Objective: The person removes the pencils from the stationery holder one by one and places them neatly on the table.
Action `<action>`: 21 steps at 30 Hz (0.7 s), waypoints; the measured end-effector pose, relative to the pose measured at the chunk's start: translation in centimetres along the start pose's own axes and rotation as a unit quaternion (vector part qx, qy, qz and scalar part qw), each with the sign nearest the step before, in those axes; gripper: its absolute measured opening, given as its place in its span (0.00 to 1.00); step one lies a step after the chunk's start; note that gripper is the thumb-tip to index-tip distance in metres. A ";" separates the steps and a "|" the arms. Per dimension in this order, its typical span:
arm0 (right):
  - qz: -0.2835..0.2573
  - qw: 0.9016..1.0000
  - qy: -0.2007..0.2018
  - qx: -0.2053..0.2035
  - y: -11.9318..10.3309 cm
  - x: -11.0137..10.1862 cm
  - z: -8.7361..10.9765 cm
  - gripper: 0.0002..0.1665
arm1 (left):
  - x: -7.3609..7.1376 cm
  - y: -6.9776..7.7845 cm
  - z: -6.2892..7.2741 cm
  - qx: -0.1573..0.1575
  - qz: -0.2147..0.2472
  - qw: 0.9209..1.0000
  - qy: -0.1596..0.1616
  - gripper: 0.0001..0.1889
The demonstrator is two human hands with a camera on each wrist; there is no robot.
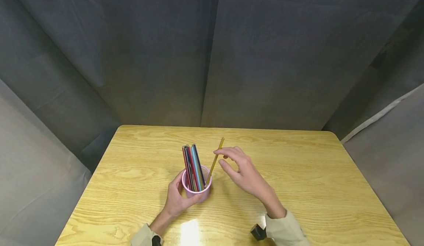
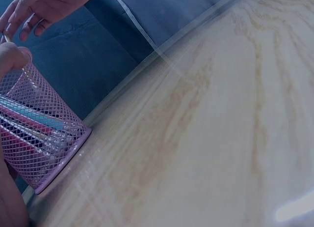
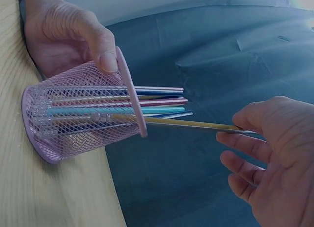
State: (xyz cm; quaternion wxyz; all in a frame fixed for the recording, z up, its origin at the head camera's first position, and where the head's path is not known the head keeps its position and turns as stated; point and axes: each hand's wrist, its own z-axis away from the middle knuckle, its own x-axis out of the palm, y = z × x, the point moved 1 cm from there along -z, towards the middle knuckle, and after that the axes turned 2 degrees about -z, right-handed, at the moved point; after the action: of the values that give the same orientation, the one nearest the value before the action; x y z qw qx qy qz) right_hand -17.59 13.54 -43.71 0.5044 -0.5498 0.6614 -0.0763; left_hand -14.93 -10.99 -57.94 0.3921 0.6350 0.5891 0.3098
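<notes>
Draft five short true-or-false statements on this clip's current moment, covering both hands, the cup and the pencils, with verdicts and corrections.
1. The left-hand grip is around the pink mesh cup. True.
2. The right-hand grip is clear of every pencil. False: its fingers touch the yellow pencil.
3. The yellow pencil's lower end is inside the cup. True.
4. The other pencils lie scattered outside the cup. False: they are inside it, with their upper ends above the rim.
5. A light blue pencil is among those in the cup. True.
</notes>
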 end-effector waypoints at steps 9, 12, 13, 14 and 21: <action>0.007 0.999 0.028 -0.017 0.1 -0.8 -0.2 0.18 | 0.0 0.2 -0.2 0.000 0.001 1.000 -0.001 0.43; 0.007 0.999 0.036 -0.017 0.1 -1.0 -0.2 0.18 | 0.1 0.2 -0.2 0.004 0.000 1.000 0.000 0.43; 0.005 0.999 0.038 -0.015 0.0 -1.0 -0.2 0.18 | 0.1 0.2 -0.2 0.004 0.000 1.000 0.000 0.43; 0.004 0.999 0.041 -0.017 0.0 -1.1 -0.2 0.18 | 0.1 0.3 -0.2 0.006 -0.001 1.000 0.000 0.43; -0.003 0.998 0.064 -0.025 0.0 -1.4 -0.2 0.18 | 0.1 0.4 -0.1 0.004 -0.001 1.000 0.000 0.43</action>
State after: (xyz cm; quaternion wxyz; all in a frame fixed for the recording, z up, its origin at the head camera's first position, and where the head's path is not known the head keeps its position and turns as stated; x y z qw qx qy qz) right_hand -17.89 14.60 -42.80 0.4468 -0.5582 0.6926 -0.0957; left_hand -14.85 -10.92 -57.58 0.3896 0.6362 0.5908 0.3073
